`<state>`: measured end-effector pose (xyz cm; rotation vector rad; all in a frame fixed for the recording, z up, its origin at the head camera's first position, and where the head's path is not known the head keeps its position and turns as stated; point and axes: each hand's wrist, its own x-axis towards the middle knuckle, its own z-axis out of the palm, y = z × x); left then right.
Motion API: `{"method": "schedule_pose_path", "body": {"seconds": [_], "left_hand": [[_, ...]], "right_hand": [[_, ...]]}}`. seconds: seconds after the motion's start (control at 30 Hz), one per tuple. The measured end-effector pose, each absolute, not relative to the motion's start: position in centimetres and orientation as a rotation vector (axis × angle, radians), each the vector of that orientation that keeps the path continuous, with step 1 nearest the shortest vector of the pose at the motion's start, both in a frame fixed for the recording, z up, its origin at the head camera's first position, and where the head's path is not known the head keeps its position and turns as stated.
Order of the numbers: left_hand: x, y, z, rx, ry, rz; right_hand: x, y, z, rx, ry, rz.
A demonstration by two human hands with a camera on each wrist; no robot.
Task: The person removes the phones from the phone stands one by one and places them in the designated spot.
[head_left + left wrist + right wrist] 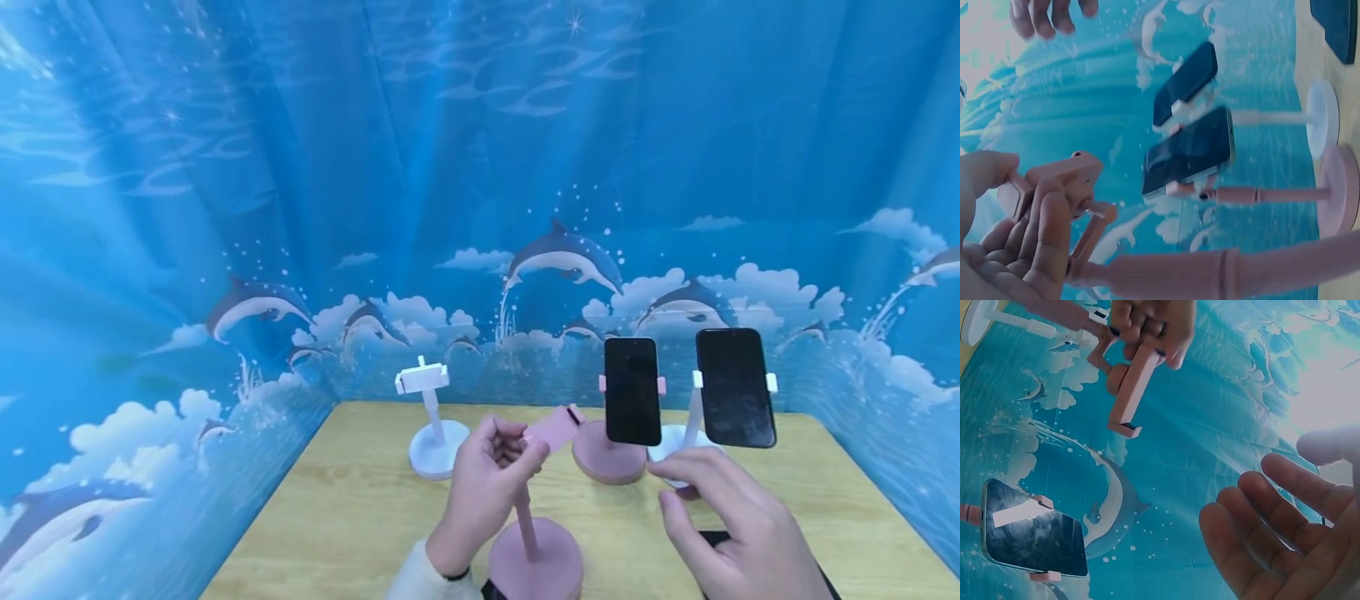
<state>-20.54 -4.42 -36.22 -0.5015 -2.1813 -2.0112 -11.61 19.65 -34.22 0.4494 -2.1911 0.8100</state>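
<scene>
The near stand [527, 533] is on the table [337, 517], its tilted pink clamp [553, 429] pinched in the left hand [487, 483]. The right hand [750, 529] hovers free beside it, fingers loosely bent. Behind, a pink stand [609, 462] and a white stand [695, 421] hold dark phones [632, 392]; the leftmost stand [431, 408] is white.

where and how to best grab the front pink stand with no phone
Probably by its stem, from the right: it is slim, stands upright and shows bare there, while the clamp on top is held and the round base is broad.
</scene>
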Motion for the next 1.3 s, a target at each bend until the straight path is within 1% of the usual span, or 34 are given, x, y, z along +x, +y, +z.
{"method": "schedule_pose_path", "body": {"seconds": [0.27, 0.43, 0.53, 0.67, 0.8, 1.03, 1.17, 1.3], "left_hand": [[-26.4, -4.5, -36.6, -0.491, -2.05, -1.898], [-29.9, -4.4, -37.6, -0.557, -1.916, -1.914], [-31.3, -4.3, -38.2, -0.586, -1.893, -1.916], [-32.3, -4.2, -39.0, -0.554, -1.937, -1.933], [-32.9, -4.1, -39.8, -0.522, -2.036, -1.936], [-32.4, -4.3, -39.9, -0.475, -2.16, -1.94], [-30.8, -5.0, -39.3, -0.472, -2.322, -1.891], [-28.0, -6.0, -37.7, -0.55, -2.435, -1.855]], "right_hand": [[-11.9, 19.7, -34.2, 0.421, -2.202, 0.819], [-12.2, 19.7, -34.2, 0.46, -2.19, 0.805], [-12.3, 19.7, -34.3, 0.485, -2.173, 0.795], [-12.6, 19.7, -34.6, 0.508, -2.168, 0.795], [-12.9, 19.6, -34.9, 0.532, -2.172, 0.808], [-12.8, 19.3, -35.1, 0.471, -2.258, 0.801], [-12.8, 19.3, -35.0, 0.46, -2.299, 0.784], [-12.9, 19.6, -34.9, 0.486, -2.299, 0.762]]}}
